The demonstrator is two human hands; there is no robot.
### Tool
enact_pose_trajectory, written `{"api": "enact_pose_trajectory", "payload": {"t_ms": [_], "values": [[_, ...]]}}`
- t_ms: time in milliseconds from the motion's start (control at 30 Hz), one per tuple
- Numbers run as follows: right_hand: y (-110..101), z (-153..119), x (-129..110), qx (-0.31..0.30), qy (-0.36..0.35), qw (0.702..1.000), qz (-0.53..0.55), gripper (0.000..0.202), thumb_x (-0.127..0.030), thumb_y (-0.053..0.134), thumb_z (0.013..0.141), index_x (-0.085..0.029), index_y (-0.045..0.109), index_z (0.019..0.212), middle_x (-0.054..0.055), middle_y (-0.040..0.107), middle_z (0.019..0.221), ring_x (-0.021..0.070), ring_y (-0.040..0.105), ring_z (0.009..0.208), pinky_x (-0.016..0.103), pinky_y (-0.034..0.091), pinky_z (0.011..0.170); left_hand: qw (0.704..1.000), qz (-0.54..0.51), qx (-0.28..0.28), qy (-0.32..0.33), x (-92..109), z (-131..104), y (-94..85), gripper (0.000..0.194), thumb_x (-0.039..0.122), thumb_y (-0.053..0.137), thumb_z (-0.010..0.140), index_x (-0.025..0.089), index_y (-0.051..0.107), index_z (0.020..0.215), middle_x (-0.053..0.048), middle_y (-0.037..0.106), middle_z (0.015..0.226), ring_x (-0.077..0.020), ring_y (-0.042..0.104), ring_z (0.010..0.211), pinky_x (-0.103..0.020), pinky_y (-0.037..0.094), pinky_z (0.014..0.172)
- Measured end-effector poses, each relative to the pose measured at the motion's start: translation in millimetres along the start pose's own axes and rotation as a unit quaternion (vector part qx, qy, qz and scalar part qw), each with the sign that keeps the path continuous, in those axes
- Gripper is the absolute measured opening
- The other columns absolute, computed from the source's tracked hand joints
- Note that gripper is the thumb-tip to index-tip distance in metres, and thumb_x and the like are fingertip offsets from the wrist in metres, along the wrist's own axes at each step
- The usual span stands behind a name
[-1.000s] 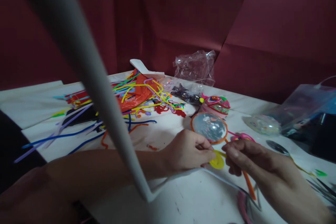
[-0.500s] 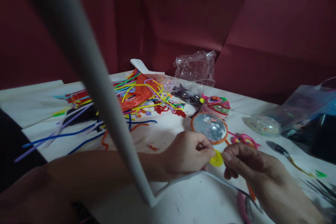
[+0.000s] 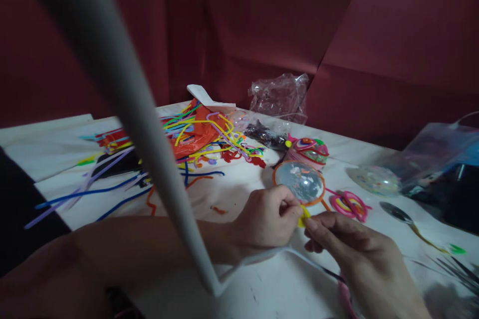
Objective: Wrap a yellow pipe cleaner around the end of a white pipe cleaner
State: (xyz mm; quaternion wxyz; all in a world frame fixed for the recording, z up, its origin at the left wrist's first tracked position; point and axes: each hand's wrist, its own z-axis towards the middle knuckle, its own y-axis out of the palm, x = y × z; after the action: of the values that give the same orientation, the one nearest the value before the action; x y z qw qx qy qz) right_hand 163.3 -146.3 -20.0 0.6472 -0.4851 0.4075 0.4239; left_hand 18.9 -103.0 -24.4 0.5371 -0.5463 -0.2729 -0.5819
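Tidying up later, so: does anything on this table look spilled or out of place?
Yes: pipe cleaners lie strewn in a loose tangle across the table, several trailing toward its left edge. Both hands pinch a small yellow piece.

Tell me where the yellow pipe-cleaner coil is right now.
In the head view, the yellow coil sits low and right of centre, pinched between the left hand and right hand, just below the orange-rimmed clear dome.

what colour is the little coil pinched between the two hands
Yellow. The coil shows between the left hand and right hand in the head view.
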Motion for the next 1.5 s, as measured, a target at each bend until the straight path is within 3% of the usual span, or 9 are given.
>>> {"api": "enact_pose_trajectory", "payload": {"t_ms": [200, 433, 633, 700, 833, 1000, 1167, 1300, 1500], "values": [[-2, 1, 1, -0.018, -0.054, 0.996, -0.062, 0.026, -0.045, 0.068, 0.071, -0.022, 0.073, 0.059, 0.002, 0.064, 0.056, 0.0156, 0.055, 0.049, 0.021, 0.045, 0.043, 0.995, -0.095, -0.011, -0.030, -9, -2, 7.5, 0.009, 0.025, 0.054, 0.077, 0.017, 0.054, 0.072, 0.005, 0.054, 0.051, -0.0090, 0.054, 0.047, -0.018, 0.040, 0.047], [-7, 1, 2, -0.017, -0.093, 0.992, -0.081, 0.025, -0.043, 0.064, 0.076, -0.022, 0.072, 0.064, 0.001, 0.062, 0.057, 0.0142, 0.051, 0.048, 0.020, 0.043, 0.043, 0.954, -0.233, -0.091, -0.165, 6, 3, 4.0, 0.017, 0.022, 0.063, 0.072, 0.013, 0.052, 0.064, 0.005, 0.053, 0.049, -0.0049, 0.050, 0.040, -0.015, 0.040, 0.042], [-15, 5, -1, -0.057, -0.085, 0.992, -0.067, 0.028, -0.046, 0.066, 0.075, -0.023, 0.068, 0.060, 0.000, 0.060, 0.053, 0.0142, 0.054, 0.050, 0.018, 0.045, 0.045, 0.931, -0.303, -0.115, -0.166, 5, 6, -1.2, 0.032, 0.036, 0.074, 0.060, 0.012, 0.054, 0.064, 0.005, 0.053, 0.047, -0.0055, 0.047, 0.041, -0.018, 0.039, 0.043], [-16, 6, -5, -0.057, -0.089, 0.992, -0.069, 0.032, -0.049, 0.066, 0.075, -0.022, 0.067, 0.058, 0.001, 0.059, 0.052, 0.0138, 0.053, 0.048, 0.018, 0.044, 0.044, 0.937, -0.279, -0.140, -0.157, 2, 9, -2.8, 0.023, 0.030, 0.070, 0.066, 0.012, 0.055, 0.067, 0.004, 0.054, 0.051, -0.0057, 0.048, 0.044, -0.019, 0.040, 0.045], [-15, 7, -14, -0.105, -0.095, 0.983, -0.115, 0.038, -0.052, 0.062, 0.074, -0.019, 0.065, 0.055, 0.002, 0.060, 0.051, 0.0145, 0.050, 0.046, 0.020, 0.041, 0.041, 0.977, -0.096, -0.176, -0.072, 3, 12, -10.0, 0.007, 0.017, 0.062, 0.073, 0.011, 0.060, 0.071, 0.006, 0.051, 0.054, -0.0048, 0.047, 0.048, -0.017, 0.035, 0.048], [-17, 5, -10, -0.165, -0.049, 0.973, -0.154, 0.031, -0.045, 0.061, 0.078, -0.019, 0.064, 0.061, 0.001, 0.060, 0.057, 0.0145, 0.050, 0.054, 0.020, 0.040, 0.048, 0.968, 0.117, -0.215, 0.054, 13, 9, -20.8, 0.009, 0.011, 0.059, 0.074, 0.010, 0.066, 0.069, 0.002, 0.057, 0.062, -0.0062, 0.050, 0.059, -0.017, 0.034, 0.055], [-24, 8, -4, -0.175, 0.078, 0.981, 0.010, 0.038, -0.054, 0.068, 0.072, -0.018, 0.066, 0.061, 0.000, 0.057, 0.054, 0.0120, 0.049, 0.052, 0.019, 0.040, 0.050, 0.989, 0.008, -0.146, 0.040, 11, 9, -17.0, 0.008, 0.014, 0.058, 0.074, 0.011, 0.063, 0.068, 0.003, 0.056, 0.060, -0.0060, 0.048, 0.057, -0.015, 0.035, 0.052], [-19, 8, -10, -0.155, 0.153, 0.966, 0.137, 0.041, -0.057, 0.068, 0.071, -0.017, 0.069, 0.062, 0.003, 0.062, 0.060, 0.0128, 0.052, 0.055, 0.020, 0.045, 0.054, 0.992, -0.073, -0.090, 0.055, 5, 8, -10.3, 0.009, 0.016, 0.057, 0.075, 0.012, 0.060, 0.067, 0.002, 0.057, 0.062, -0.0069, 0.051, 0.059, -0.015, 0.039, 0.056], [-4, 1, -19, -0.171, 0.257, 0.926, 0.219, 0.040, -0.055, 0.079, 0.057, -0.016, 0.073, 0.059, 0.008, 0.066, 0.062, 0.0140, 0.057, 0.055, 0.020, 0.049, 0.052, 0.983, 0.036, -0.009, 0.178, 4, -1, -7.5, 0.011, 0.010, 0.056, 0.074, 0.012, 0.063, 0.066, 0.000, 0.057, 0.067, -0.0074, 0.050, 0.061, -0.016, 0.038, 0.056]]}}
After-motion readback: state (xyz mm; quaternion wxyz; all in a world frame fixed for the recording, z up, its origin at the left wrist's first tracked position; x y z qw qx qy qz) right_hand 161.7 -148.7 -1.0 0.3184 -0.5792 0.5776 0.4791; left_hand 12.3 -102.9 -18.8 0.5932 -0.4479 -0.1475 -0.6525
